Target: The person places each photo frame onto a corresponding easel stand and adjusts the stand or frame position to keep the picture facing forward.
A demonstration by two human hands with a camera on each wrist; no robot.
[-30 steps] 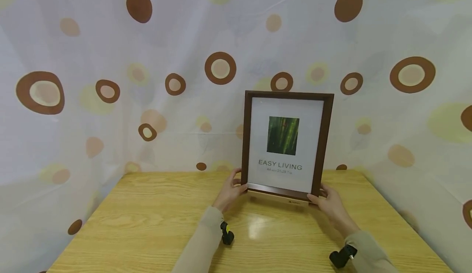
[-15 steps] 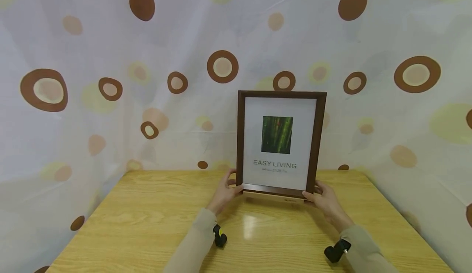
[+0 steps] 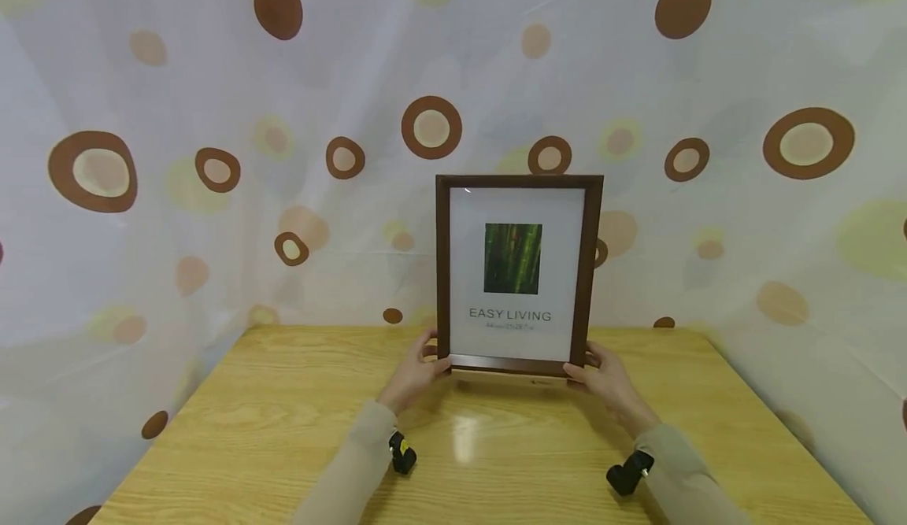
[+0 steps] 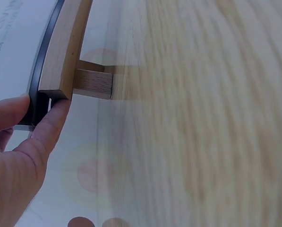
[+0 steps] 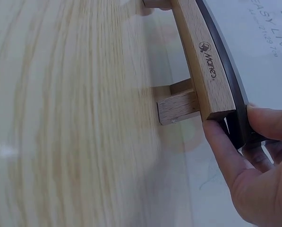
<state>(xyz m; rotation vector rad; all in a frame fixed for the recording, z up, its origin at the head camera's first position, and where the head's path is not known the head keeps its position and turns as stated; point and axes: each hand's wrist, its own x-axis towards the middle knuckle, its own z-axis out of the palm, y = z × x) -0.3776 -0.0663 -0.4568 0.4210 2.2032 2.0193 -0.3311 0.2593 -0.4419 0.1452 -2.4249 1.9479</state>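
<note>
A dark brown picture frame stands upright near the back of the table in the head view. Behind its glass are a green bamboo picture and the words "EASY LIVING". It rests on the ledge of a wooden tabletop easel, whose short feet reach down to the tabletop. My left hand grips the lower left corner, thumb on the front and a finger under the ledge's end. At the lower right corner my right hand holds on the same way. The easel's back is hidden by the frame.
The wooden table spreads out in front and to both sides. A pale curtain with brown and cream spots hangs along its back and sides. Wrist cameras are strapped to both sleeves.
Both hands and the frame with its easel have moved left across the table. The frame has turned to face me more squarely. The head view has shifted slightly.
</note>
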